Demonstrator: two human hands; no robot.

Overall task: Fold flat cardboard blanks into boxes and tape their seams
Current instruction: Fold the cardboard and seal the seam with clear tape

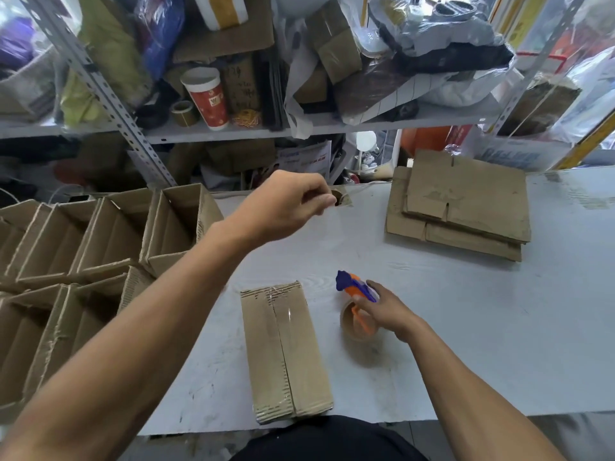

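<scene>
One taped corrugated box (285,351), rectangular, creased

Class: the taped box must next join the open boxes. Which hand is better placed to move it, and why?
Left. The left hand is free, on the open boxes' side; the right hand holds the tape dispenser beside the taped box.

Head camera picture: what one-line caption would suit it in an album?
Right hand holds the tape dispenser beside a taped box; left hand hovers over the table.
</scene>
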